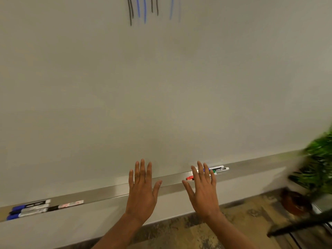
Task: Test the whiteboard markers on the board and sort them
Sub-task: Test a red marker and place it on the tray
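The whiteboard fills the view, with black and blue test strokes at its top. Along its bottom runs a metal tray. A group of markers with blue and black caps lies at the tray's left end, a red-labelled one beside them. A second group lies at the right, with a red-capped marker closest to the middle. My left hand is spread flat in front of the tray, holding nothing. My right hand is spread too, its fingertips partly covering the right group.
A green potted plant in a brown pot stands at the right edge, blurred. A dark bar crosses the lower right corner. Patterned floor shows below the wall.
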The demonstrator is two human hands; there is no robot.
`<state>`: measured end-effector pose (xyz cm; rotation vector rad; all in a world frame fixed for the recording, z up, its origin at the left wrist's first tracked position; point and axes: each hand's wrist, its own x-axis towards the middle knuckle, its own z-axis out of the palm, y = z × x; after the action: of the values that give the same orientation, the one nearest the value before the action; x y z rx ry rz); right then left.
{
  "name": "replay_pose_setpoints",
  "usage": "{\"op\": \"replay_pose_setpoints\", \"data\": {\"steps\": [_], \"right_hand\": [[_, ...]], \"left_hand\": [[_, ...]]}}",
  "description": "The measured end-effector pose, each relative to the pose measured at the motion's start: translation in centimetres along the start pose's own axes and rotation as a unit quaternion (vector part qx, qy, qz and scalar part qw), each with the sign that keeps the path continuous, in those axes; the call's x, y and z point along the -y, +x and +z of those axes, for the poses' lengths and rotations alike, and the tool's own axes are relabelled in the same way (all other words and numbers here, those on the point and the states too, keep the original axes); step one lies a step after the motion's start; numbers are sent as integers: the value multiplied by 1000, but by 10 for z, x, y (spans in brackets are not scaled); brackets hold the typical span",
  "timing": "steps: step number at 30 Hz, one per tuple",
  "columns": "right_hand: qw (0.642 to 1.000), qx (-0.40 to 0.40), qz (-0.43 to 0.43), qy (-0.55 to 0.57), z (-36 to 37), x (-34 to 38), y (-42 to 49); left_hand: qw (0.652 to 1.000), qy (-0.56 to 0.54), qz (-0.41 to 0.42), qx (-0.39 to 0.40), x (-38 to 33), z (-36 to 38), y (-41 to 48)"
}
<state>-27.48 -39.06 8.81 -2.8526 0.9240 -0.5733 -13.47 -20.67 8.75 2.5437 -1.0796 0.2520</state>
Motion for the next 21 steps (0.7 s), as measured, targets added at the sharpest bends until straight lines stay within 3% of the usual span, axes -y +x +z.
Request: {"op": "replay_pose_setpoints", "data": {"steps": [10, 21], "right_hand": [[997, 69, -10, -19, 65, -86, 41], [989, 116, -95, 16, 127, -113, 89]], "left_hand": [[999, 15, -33, 33, -51, 60, 22], [996, -7, -83, 25, -67, 108, 38]]}}
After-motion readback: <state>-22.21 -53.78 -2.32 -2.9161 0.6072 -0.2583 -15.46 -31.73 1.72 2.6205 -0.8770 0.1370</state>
